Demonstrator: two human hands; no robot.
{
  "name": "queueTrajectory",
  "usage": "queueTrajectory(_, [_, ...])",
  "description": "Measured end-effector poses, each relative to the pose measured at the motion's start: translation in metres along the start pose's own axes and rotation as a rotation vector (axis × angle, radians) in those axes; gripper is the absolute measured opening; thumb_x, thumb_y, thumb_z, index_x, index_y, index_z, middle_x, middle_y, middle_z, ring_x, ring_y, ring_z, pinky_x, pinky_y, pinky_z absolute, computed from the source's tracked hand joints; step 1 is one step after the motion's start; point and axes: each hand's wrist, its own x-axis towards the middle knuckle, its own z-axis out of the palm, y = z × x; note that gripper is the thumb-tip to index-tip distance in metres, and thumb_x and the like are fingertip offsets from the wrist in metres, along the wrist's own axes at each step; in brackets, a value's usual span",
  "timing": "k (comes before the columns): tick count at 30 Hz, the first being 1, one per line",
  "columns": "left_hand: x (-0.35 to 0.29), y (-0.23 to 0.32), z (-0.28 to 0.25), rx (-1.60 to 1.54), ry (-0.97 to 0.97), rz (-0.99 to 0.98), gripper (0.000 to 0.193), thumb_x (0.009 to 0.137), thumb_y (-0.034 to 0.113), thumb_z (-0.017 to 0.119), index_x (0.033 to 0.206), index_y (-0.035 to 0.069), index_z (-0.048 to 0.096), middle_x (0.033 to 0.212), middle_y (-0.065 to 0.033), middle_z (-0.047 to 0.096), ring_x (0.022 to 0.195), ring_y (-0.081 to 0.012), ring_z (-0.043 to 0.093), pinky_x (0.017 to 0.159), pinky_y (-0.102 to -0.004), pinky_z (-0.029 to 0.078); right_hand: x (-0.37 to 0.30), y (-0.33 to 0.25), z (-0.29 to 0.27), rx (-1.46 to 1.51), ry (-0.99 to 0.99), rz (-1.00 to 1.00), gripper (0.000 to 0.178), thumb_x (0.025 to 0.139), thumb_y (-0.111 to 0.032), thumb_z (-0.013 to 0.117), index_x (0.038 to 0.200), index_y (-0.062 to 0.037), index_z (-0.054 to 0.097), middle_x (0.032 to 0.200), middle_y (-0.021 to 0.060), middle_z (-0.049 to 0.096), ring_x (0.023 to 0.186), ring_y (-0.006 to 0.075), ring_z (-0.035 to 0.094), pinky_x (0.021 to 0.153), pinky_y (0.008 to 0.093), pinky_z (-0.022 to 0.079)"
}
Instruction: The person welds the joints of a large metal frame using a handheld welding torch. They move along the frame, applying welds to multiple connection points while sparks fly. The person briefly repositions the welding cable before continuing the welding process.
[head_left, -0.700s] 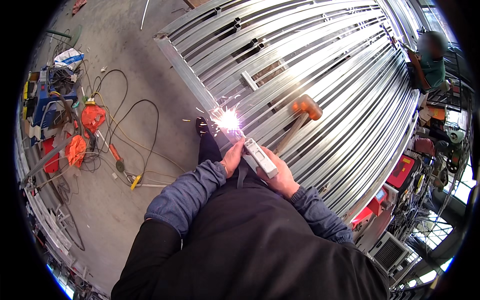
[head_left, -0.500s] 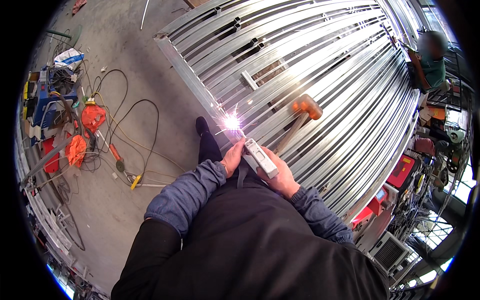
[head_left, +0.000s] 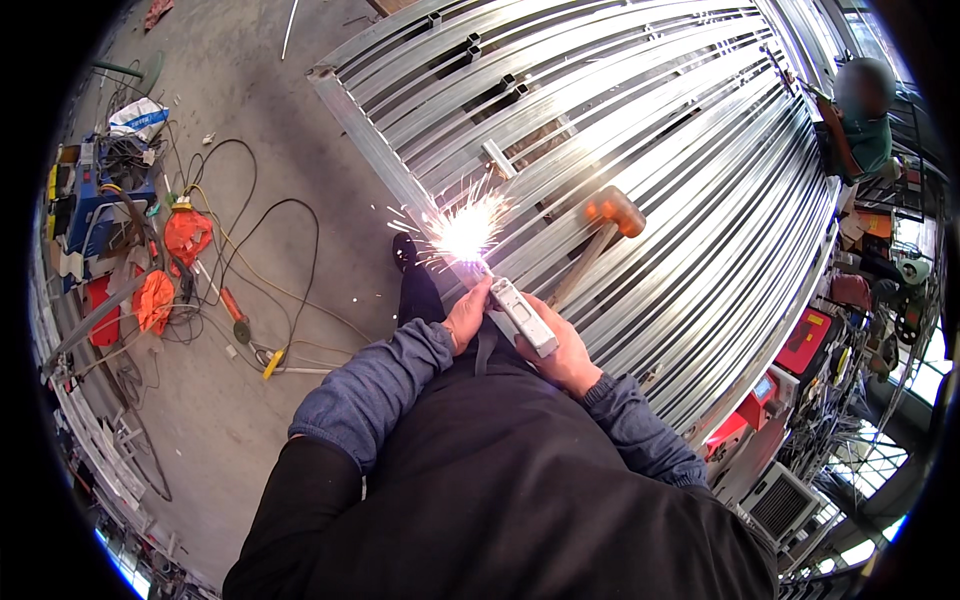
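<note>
My right hand [head_left: 568, 355] is wrapped round a pale grey handheld welding gun [head_left: 524, 318]. At the gun's front end my left hand [head_left: 466, 316] is closed, its fingers pressed against the nozzle part; some of them are hidden. Bright sparks [head_left: 465, 232] burst from the tip, where it meets the edge of a large metal frame [head_left: 370, 138] of long parallel bars. Glare hides the exact spot of contact. To the right of the gun, a mallet [head_left: 622, 213] with an orange head and wooden handle lies across the bars.
Cables [head_left: 315, 235] loop over the floor on the left, by a blue machine [head_left: 92, 205] and orange bags [head_left: 187, 236]. A small metal piece [head_left: 497, 158] lies on the bars. At the far right is another person [head_left: 868, 140]. Red equipment [head_left: 803, 342] stands along the right.
The spark burst has grown much larger and spreads further up and to the left. Both hands and the welding gun stay almost in place.
</note>
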Motion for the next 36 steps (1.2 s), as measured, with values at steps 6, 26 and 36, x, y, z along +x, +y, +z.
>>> queueTrajectory(6, [-0.001,0.001,0.001,0.011,0.017,-0.025,0.052,0.109,0.052,0.039,0.125,0.009,0.064,0.118,-0.0014,0.067,0.110,-0.0134,0.060,0.103,-0.0320,0.043,-0.001,0.002,0.001,0.006,0.001,-0.004,0.066,0.083,-0.009,0.070,0.145,-0.0056,0.047,0.125,0.0196,0.066,0.118,0.0386,0.064,0.100,0.0442,0.052])
queueTrajectory(26, [0.001,-0.005,0.001,0.009,-0.023,-0.011,0.055,0.110,0.052,0.038,0.128,0.006,0.062,0.122,-0.0025,0.067,0.116,-0.0148,0.059,0.108,-0.0337,0.041,-0.006,0.003,-0.001,0.014,0.021,-0.048,0.066,0.083,-0.008,0.071,0.145,-0.0060,0.048,0.127,0.0182,0.065,0.118,0.0377,0.062,0.100,0.0432,0.052])
queueTrajectory(36, [-0.001,-0.027,0.004,0.077,-0.132,-0.064,0.057,0.110,0.052,0.041,0.131,0.004,0.063,0.123,-0.0028,0.067,0.115,-0.0148,0.059,0.108,-0.0325,0.041,-0.036,0.019,-0.011,0.039,-0.012,-0.013,0.070,0.084,-0.010,0.073,0.149,-0.0070,0.046,0.134,0.0182,0.063,0.126,0.0368,0.060,0.106,0.0429,0.049])
